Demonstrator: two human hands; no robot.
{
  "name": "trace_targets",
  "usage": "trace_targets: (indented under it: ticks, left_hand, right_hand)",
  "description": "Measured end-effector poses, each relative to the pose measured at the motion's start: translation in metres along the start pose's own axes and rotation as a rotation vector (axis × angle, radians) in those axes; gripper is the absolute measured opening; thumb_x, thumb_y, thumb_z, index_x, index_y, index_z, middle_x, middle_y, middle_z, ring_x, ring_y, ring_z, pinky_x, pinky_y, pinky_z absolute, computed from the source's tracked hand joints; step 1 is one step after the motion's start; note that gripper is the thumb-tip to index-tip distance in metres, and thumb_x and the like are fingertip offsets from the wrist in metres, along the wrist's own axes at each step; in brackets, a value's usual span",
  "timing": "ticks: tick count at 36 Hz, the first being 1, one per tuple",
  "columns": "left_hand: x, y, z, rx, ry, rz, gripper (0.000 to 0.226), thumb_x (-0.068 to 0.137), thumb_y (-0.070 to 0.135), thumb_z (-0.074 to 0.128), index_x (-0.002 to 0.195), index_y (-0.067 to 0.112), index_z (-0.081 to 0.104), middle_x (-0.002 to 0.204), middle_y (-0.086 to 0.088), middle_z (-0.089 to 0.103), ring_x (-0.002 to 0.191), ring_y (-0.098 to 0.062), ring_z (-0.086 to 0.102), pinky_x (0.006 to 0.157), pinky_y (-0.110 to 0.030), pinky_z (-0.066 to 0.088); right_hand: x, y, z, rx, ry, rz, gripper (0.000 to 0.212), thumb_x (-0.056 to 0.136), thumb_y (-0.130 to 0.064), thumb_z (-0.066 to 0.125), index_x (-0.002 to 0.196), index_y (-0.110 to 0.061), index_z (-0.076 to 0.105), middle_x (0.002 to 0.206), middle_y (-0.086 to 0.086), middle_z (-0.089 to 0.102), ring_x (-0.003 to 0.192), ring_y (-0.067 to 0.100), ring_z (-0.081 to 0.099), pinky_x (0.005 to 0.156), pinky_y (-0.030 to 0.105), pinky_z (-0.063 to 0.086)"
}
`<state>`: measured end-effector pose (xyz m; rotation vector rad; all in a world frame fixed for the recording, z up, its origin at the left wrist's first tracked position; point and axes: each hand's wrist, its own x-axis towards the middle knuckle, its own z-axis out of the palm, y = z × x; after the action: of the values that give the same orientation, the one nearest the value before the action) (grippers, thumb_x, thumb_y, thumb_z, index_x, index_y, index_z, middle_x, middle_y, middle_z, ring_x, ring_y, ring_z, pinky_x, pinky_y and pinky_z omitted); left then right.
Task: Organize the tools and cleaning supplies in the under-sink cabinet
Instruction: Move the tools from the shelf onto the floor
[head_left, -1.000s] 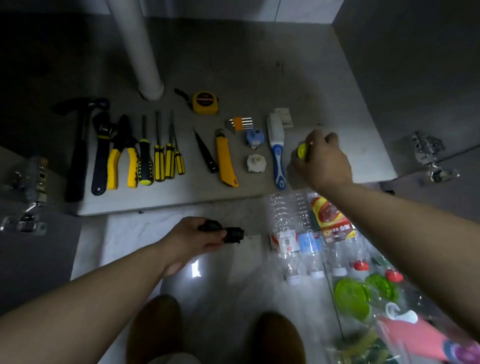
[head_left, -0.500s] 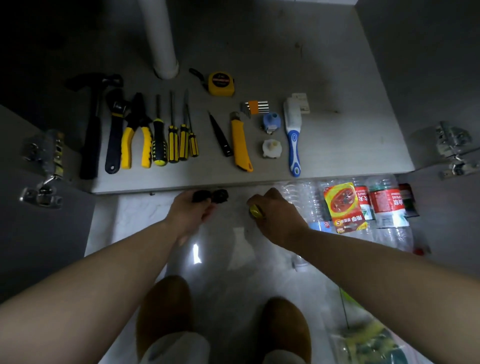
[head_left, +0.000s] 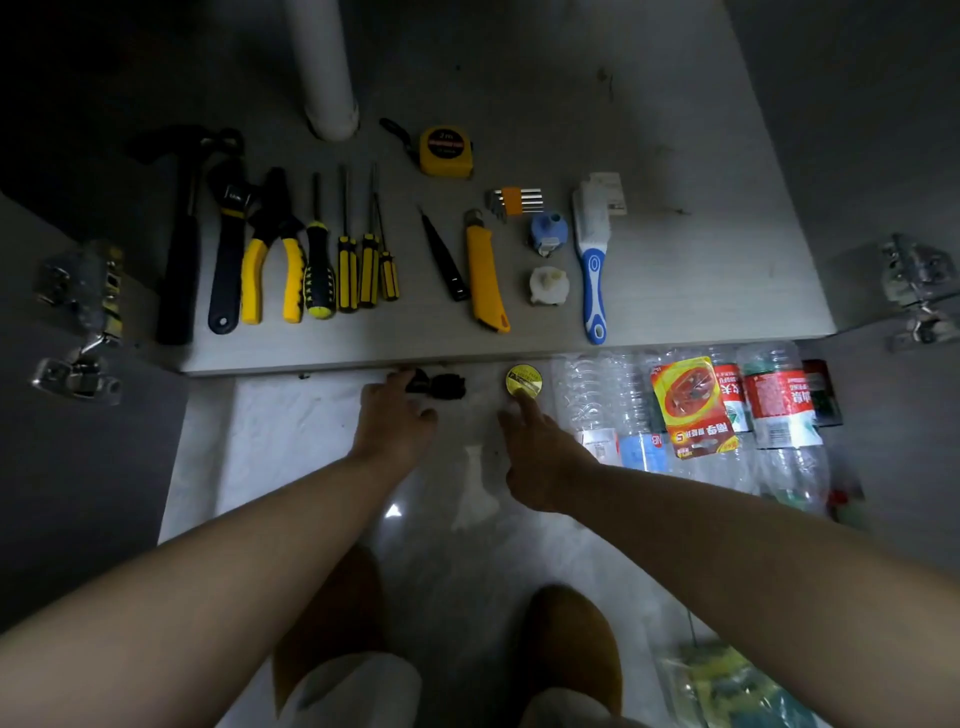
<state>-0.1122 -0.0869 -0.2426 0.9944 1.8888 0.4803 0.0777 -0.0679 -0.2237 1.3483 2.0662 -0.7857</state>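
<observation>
Left hand (head_left: 397, 418), right hand (head_left: 540, 457) stretched forward, fingers loose

On cabinet floor (head_left: 701, 208), L to R in a row: hammer (head_left: 182, 249), wrench (head_left: 227, 260), pliers (head_left: 272, 260), 4 screwdrivers (head_left: 347, 270), blade (head_left: 441, 257), cutter (head_left: 485, 280), 2 round bits (head_left: 549, 286) one behind the other, brush (head_left: 592, 249); pipe (head_left: 324, 62) stands behind the screwdrivers, tape measure (head_left: 445, 150) just R of it, hex keys (head_left: 514, 201) behind cutter. On the tiles (head_left: 311, 441) in front of the cabinet edge: clip (head_left: 439, 385) near centre w/ L hand (head_left: 395, 421) touching it, disc (head_left: 523, 380) just R w/ R hand (head_left: 540, 457) fingertip at its near side. Bottles (head_left: 623, 395) lie side by side R of disc, packet (head_left: 693, 405) on top.
</observation>
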Motion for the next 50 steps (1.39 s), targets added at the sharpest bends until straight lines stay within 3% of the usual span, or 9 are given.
trace_targets:
  ticks: [3,6,13,18,24,26,34,40,50]
  left_hand:
    - [0.001,0.006,0.0,-0.053,-0.072,-0.007,0.058,0.092,0.007,0.063,0.148,0.01,0.048,0.14,-0.013,0.055,0.117,-0.022,0.061,0.085,-0.019,0.049]
    - [0.001,0.011,0.001,-0.09,-0.075,0.012,0.046,0.091,0.003,0.063,0.137,0.005,0.057,0.124,-0.01,0.064,0.104,-0.02,0.062,0.056,0.001,0.039]
    - [0.0,0.017,0.005,-0.307,-0.108,-0.069,0.037,0.093,0.004,0.06,0.128,0.016,0.065,0.104,0.004,0.069,0.085,-0.003,0.06,0.055,-0.009,0.045]
    - [-0.005,0.017,0.005,-0.331,-0.101,-0.09,0.046,0.094,0.01,0.062,0.138,0.022,0.06,0.13,-0.003,0.065,0.11,-0.017,0.064,0.07,-0.015,0.049]
    - [-0.018,0.018,0.008,-0.196,-0.051,-0.119,0.015,0.088,0.013,0.058,0.1,0.012,0.067,0.105,-0.009,0.063,0.093,-0.025,0.064,0.067,-0.025,0.044]
    - [-0.021,0.021,0.01,-0.266,-0.092,-0.123,0.017,0.091,0.005,0.057,0.081,0.016,0.065,0.089,-0.009,0.065,0.082,-0.023,0.062,0.069,-0.03,0.046]
    - [-0.026,0.024,0.011,-0.381,-0.277,-0.177,0.012,0.096,0.008,0.06,0.097,0.018,0.068,0.096,-0.009,0.072,0.081,-0.018,0.068,0.081,-0.034,0.052]
    - [-0.026,0.026,0.009,-0.38,-0.342,-0.159,0.012,0.098,0.015,0.061,0.107,0.02,0.067,0.102,-0.005,0.074,0.083,-0.012,0.07,0.079,-0.03,0.052]
    - [-0.034,0.027,0.006,-0.705,-0.505,-0.243,0.04,0.101,0.045,0.055,0.126,0.016,0.067,0.111,-0.009,0.076,0.091,-0.018,0.075,0.079,-0.032,0.058]
  right_hand:
    - [0.005,0.001,-0.001,-0.062,-0.057,-0.014,0.084,0.096,-0.022,0.057,0.16,-0.009,0.005,0.165,0.015,-0.019,0.152,0.037,0.016,0.115,0.053,0.036]
    - [0.011,0.002,-0.005,-0.062,-0.069,-0.003,0.085,0.097,-0.024,0.056,0.159,-0.004,0.002,0.163,0.019,-0.022,0.151,0.037,0.019,0.117,0.047,0.035]
    - [0.008,0.005,-0.01,0.029,-0.022,-0.022,0.078,0.097,-0.026,0.054,0.158,-0.003,0.013,0.165,0.02,-0.012,0.146,0.038,0.03,0.109,0.04,0.041]
    - [-0.021,0.003,-0.023,0.17,0.397,-0.192,0.03,0.091,-0.017,0.056,0.121,-0.014,0.061,0.129,0.009,0.049,0.1,0.033,0.063,0.08,0.041,0.055]
    - [-0.033,0.022,-0.076,0.453,0.91,-0.056,0.014,0.092,-0.016,0.059,0.103,-0.013,0.051,0.103,0.007,0.052,0.08,0.029,0.058,0.065,0.043,0.052]
    - [-0.02,0.033,-0.095,0.494,0.89,0.107,0.02,0.093,-0.018,0.063,0.106,-0.012,0.049,0.111,0.009,0.051,0.08,0.025,0.056,0.067,0.041,0.052]
    - [0.032,0.064,-0.131,0.474,0.585,0.409,0.05,0.086,-0.032,0.075,0.123,-0.005,0.054,0.12,0.017,0.062,0.108,0.033,0.06,0.076,0.033,0.043]
    - [0.019,0.068,-0.114,0.476,0.627,0.427,0.031,0.083,-0.039,0.072,0.089,-0.009,0.065,0.068,0.002,0.065,0.06,0.015,0.058,0.05,0.024,0.035]
    - [-0.057,0.06,-0.04,0.337,0.575,-0.115,0.025,0.077,-0.031,0.071,0.088,-0.022,0.05,0.083,0.0,0.06,0.068,0.023,0.062,0.058,0.038,0.051]
